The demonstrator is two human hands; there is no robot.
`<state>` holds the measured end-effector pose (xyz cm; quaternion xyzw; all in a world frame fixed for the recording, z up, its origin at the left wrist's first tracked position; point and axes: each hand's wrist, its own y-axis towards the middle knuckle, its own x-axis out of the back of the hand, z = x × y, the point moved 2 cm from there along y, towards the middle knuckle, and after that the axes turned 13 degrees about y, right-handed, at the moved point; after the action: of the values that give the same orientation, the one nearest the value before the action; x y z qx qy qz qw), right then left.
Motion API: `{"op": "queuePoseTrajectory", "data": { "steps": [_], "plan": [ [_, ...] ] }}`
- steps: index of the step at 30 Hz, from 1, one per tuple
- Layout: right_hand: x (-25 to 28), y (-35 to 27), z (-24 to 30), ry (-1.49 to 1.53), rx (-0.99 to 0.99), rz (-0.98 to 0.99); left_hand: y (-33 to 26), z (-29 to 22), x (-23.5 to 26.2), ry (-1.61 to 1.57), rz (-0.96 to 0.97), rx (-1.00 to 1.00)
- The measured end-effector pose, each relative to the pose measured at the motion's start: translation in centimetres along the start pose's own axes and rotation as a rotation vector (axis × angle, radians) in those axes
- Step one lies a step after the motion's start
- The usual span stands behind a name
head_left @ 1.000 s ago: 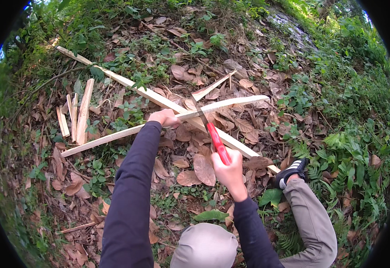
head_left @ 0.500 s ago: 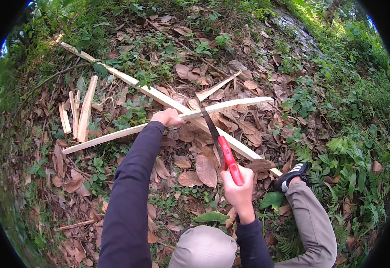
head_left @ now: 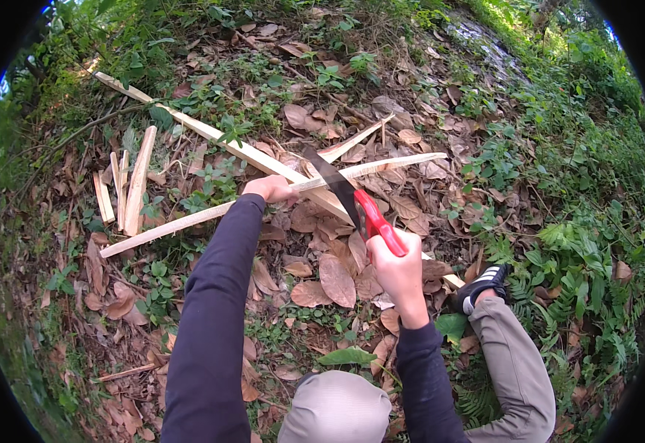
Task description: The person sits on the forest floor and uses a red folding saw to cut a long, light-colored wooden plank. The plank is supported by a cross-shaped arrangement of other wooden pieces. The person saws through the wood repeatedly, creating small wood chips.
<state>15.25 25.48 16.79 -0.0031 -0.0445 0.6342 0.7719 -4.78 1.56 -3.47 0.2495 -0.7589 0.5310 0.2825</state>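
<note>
Right fingers: wrapped tight round the red handle (head_left: 378, 221) of a hand saw (head_left: 352, 203), the right hand (head_left: 398, 269) held out over the leaf litter.
Saw blade: dark and narrow, running up and left from the handle, its far end lying across the thin wooden strip (head_left: 263, 201) just right of the other hand.
Left fingers: curled down over that same strip, the left hand (head_left: 269, 188) pressing it where it crosses a second, longer piece.
Thin wooden strip: pale split wood, lying nearly level from the lower left to the upper right of the patch, resting on the ground.
Long split pole (head_left: 226, 144): pale too, slanting from the upper left down toward the person's shoe, passing under the strip near the left hand.
Short cut pieces (head_left: 127, 188): a small cluster lying side by side, well apart to the left.
Ground (head_left: 315, 288): brown dry leaves with small green plants pushing through; denser ferns and weeds on the right.
Shoe (head_left: 481, 284): dark with pale stripes, planted beside the lower end of the pole, the grey trouser leg (head_left: 514, 369) bent above it.
Sleeves: dark, both forearms reaching in from below.
</note>
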Motion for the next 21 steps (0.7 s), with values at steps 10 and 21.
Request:
{"op": "queuePoseTrajectory", "data": {
  "steps": [10, 21],
  "plan": [
    [3.3, -4.3, -2.5, 0.089, -0.13, 0.051, -2.9, -0.6, -1.0, -0.003, -0.096, 0.024],
    [3.1, -6.4, -6.9, -0.054, 0.039, 0.104, -4.8, -2.4, -3.7, 0.268, -0.481, 0.129]
  ]
}}
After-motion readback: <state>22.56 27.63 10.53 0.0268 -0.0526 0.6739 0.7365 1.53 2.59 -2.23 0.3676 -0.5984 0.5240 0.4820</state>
